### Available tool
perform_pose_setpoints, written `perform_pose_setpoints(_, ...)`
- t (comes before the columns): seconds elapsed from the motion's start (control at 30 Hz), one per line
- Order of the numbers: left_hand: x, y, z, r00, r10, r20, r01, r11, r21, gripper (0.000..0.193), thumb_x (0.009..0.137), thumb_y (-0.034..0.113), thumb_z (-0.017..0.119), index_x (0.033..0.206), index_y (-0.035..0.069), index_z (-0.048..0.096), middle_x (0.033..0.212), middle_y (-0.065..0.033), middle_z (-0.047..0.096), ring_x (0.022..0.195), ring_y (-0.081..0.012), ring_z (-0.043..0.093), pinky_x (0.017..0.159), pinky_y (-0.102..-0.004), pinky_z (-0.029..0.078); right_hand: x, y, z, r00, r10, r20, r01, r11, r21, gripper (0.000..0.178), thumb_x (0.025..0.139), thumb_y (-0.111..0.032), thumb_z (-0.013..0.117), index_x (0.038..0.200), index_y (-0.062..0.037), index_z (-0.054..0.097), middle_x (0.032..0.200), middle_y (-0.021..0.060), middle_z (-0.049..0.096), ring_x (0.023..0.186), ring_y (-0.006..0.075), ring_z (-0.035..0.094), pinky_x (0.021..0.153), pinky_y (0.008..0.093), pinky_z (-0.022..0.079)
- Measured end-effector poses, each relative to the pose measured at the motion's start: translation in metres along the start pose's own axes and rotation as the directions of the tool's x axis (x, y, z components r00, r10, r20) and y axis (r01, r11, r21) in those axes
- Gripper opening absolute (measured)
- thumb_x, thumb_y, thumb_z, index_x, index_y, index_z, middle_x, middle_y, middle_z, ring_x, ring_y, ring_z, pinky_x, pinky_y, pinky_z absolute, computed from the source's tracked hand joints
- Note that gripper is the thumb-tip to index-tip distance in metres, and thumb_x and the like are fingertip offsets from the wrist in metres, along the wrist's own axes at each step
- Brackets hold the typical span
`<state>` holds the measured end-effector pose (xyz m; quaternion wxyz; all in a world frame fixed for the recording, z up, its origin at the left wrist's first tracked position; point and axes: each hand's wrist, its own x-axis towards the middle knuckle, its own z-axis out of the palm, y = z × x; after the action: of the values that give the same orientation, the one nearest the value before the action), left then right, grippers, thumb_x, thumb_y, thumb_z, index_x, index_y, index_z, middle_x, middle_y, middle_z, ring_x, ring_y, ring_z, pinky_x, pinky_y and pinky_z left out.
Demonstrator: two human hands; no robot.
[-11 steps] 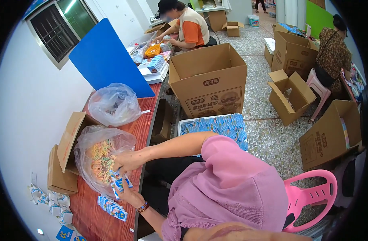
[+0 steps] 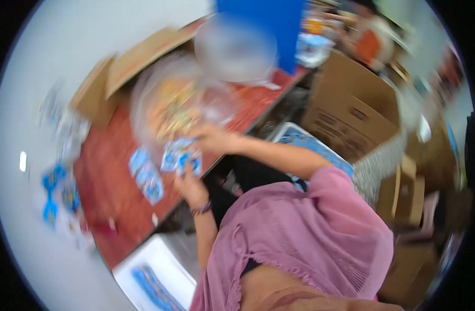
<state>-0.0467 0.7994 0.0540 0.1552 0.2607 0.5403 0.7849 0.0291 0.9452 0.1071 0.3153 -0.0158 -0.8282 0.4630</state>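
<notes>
My left hand (image 2: pixel 192 187), with a beaded bracelet at its wrist, grips small blue-and-white packets (image 2: pixel 181 156) fanned out at the table's near edge. Right above them, my right hand (image 2: pixel 214 139) has its fingers bent together at the packets' upper edge; blur hides what they pinch. Just beyond lies an open clear plastic bag (image 2: pixel 144 98) full of thin orange, yellow and green sticks (image 2: pixel 176 110). A row of similar blue-and-white packets (image 2: pixel 147 176) rests on the red-brown table to the left of my left hand.
Behind the bag stand open cardboard flaps (image 2: pixel 144 54), a second clear bag (image 2: pixel 236 46) and a blue panel (image 2: pixel 261 31). A large carton (image 2: pixel 351 109) and a white tray of blue packets (image 2: pixel 310 147) are at my right. A white box (image 2: pixel 154 274) stands nearer. Another person (image 2: pixel 372 41) sits farther off.
My view has swung and tilted, blurring everything. My right hand has drawn back from the sticks to the packets' edge; my left hand still grips the packets.
</notes>
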Motion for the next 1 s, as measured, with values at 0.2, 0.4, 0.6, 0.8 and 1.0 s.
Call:
perform_pose_setpoints(0.2, -0.005, -0.022, -0.050, 0.972, -0.131, -0.193, 0.118, 0.990, -0.079, 0.024, 0.091, 0.010, 0.060, 0.112, -0.003, 0.060, 0.100, -0.0044, 0.064, 0.086, -0.0117, 0.058, 0.077, -0.0271, 0.046, 0.033, 0.038, 0.050, 0.901, 0.333, 0.278, -0.362, 0.930, 0.060, 0.012, 0.083, -0.010, 0.063, 0.090, -0.0008, 0.067, 0.069, 0.0030, 0.061, 0.063, 0.0091, 0.054, 0.059, 0.0258, 0.045)
perform_pose_setpoints(0.4, -0.008, -0.011, -0.115, 0.855, 0.206, -0.475, 0.112, 0.822, 0.558, 0.053, 0.087, 0.012, 0.065, 0.132, -0.005, 0.041, 0.130, -0.0202, 0.046, 0.121, -0.0268, 0.046, 0.103, -0.0371, 0.035, 0.090, 0.068, 0.134, 0.836, 0.319, 0.445, -0.415, 0.900, 0.135, 0.018, 0.079, -0.014, 0.067, 0.092, -0.0006, 0.067, 0.068, 0.0093, 0.062, 0.061, 0.0139, 0.059, 0.057, 0.0297, 0.045)
perform_pose_setpoints(0.6, 0.039, -0.016, -0.129, 0.916, 0.223, -0.334, 0.186, 0.503, 0.844, 0.077, 0.082, 0.019, 0.070, 0.140, -0.007, 0.027, 0.136, -0.0262, 0.037, 0.127, -0.0404, 0.034, 0.107, -0.0455, 0.026, 0.119, 0.096, 0.195, 0.876, 0.128, 0.465, -0.079, 0.989, -0.123, 0.023, 0.082, -0.014, 0.066, 0.100, -0.0006, 0.064, 0.081, 0.0139, 0.066, 0.073, 0.0229, 0.065, 0.066, 0.0334, 0.048)
perform_pose_setpoints(0.8, 0.053, -0.033, -0.136, 0.937, 0.154, -0.313, 0.240, 0.368, 0.898, 0.075, 0.082, 0.021, 0.069, 0.139, -0.005, 0.029, 0.129, -0.0257, 0.042, 0.121, -0.0411, 0.038, 0.100, -0.0488, 0.031, 0.117, 0.106, 0.130, 0.976, 0.082, 0.200, -0.044, 0.981, -0.188, 0.023, 0.080, -0.016, 0.067, 0.099, -0.0046, 0.065, 0.086, 0.0136, 0.064, 0.083, 0.0266, 0.065, 0.072, 0.0358, 0.050)
perform_pose_setpoints(1.0, 0.055, -0.034, -0.127, 0.914, 0.214, -0.344, 0.232, 0.421, 0.877, 0.076, 0.082, 0.028, 0.070, 0.140, -0.003, 0.030, 0.132, -0.0251, 0.041, 0.124, -0.0406, 0.038, 0.101, -0.0491, 0.030, 0.118, 0.151, 0.080, 0.971, 0.156, 0.181, -0.107, 0.961, -0.256, 0.020, 0.076, -0.014, 0.069, 0.092, -0.0039, 0.062, 0.084, 0.0119, 0.062, 0.076, 0.0259, 0.062, 0.069, 0.0369, 0.048)
